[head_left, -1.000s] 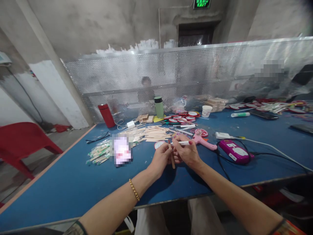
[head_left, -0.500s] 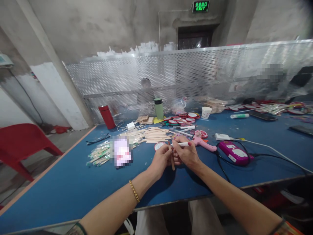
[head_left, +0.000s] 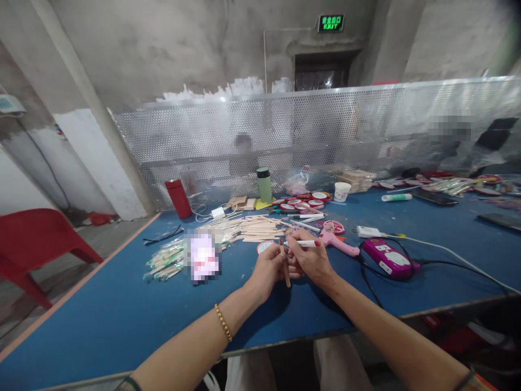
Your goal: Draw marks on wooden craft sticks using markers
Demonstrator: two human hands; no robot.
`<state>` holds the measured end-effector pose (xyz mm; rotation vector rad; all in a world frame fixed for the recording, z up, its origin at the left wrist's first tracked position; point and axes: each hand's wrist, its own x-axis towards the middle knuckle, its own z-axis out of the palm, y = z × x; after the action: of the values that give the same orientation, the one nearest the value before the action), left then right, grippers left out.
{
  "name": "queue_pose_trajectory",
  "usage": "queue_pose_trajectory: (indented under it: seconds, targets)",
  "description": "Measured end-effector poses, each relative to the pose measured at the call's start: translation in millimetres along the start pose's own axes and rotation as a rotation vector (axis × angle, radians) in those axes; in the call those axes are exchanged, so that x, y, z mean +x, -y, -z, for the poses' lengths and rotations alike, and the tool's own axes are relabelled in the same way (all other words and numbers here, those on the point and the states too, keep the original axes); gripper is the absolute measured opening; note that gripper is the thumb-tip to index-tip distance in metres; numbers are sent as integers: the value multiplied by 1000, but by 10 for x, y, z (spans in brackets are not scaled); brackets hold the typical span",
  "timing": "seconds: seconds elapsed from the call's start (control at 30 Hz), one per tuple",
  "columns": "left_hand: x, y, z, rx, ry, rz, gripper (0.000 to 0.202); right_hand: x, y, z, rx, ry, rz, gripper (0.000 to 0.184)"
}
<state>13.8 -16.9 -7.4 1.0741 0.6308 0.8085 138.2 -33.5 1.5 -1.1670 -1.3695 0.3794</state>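
Note:
My left hand (head_left: 268,267) is closed on a flat wooden stick (head_left: 287,276), which stands nearly upright and has a dark reddish upper end. In my right hand (head_left: 311,260) is a white marker (head_left: 306,244) with a red end; its tip points left at the top of the stick. The fingers of both hands meet around the stick, so part of it is hidden. Just behind my left hand lies a round white disc with a red rim (head_left: 265,247). A pile of plain wooden sticks (head_left: 260,227) spreads beyond it.
To the right lie a pink glue gun (head_left: 340,245) and a purple power strip (head_left: 388,258) with cables. On the left, a lit phone (head_left: 204,258) lies by bagged sticks (head_left: 165,258). A red bottle (head_left: 178,199), a green bottle (head_left: 264,185) and a paper cup (head_left: 342,191) stand behind.
The view has tilted slightly, so the scene sits a little lower. Both hands keep their hold on the stick and the marker, with hardly any visible movement.

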Motion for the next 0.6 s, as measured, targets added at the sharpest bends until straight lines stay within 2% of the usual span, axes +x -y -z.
queue_pose_trajectory:
  seconds: [0.37,0.6]
  targets:
    - [-8,-2,4,8,6,-6,40,4,1,10,-51,-4,19,29]
    - [-2,4,4,5,4,-10,38,2,16,15,-6,8,-13,34]
